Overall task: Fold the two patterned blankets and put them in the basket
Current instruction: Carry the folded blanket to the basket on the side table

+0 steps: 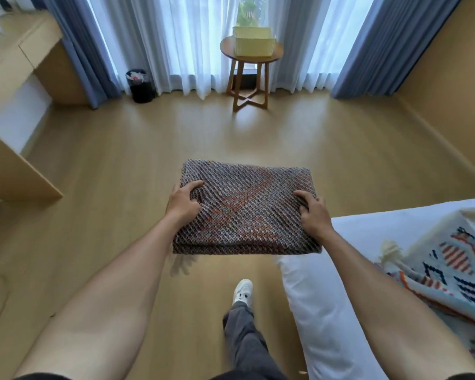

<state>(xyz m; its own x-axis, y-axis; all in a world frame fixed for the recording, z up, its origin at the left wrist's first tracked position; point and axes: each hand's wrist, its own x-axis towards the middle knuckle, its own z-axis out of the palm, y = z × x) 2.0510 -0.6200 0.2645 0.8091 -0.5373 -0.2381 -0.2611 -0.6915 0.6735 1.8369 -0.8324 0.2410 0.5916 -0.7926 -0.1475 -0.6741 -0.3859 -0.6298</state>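
1. The left hand (183, 200) grips the left edge of the folded blanket (244, 208), thumb on top and fingers curled under. The right hand (311, 211) grips the right edge the same way. Both are closed on the cloth, carrying it flat in mid-air above the floor (121, 160).

2. The blanket is a neat rectangle of several layers, a tight dark diagonal weave with reddish patches. The layer edges show along the side nearest the person. It looks thick and soft, sagging slightly between the hands.

3. Risk, as I judge it: only the two sides are held, so the layers could slide or the near edge could droop open on the walk, undoing the fold. A foot (243, 292) is stepping forward below the hands, out of the person's sight behind the blanket.

4. Well ahead of the hands, the pale yellow basket (254, 41) sits on a small round tabletop (277, 52) by the curtains. It looks narrower than the folded blanket, so the bundle may need squeezing in, and a push could shift the basket.

5. To the right of the hands, the second blanket (450, 270), pale with bright shapes and tassels, lies unfolded on the bed (368, 223). That one remains to be done.
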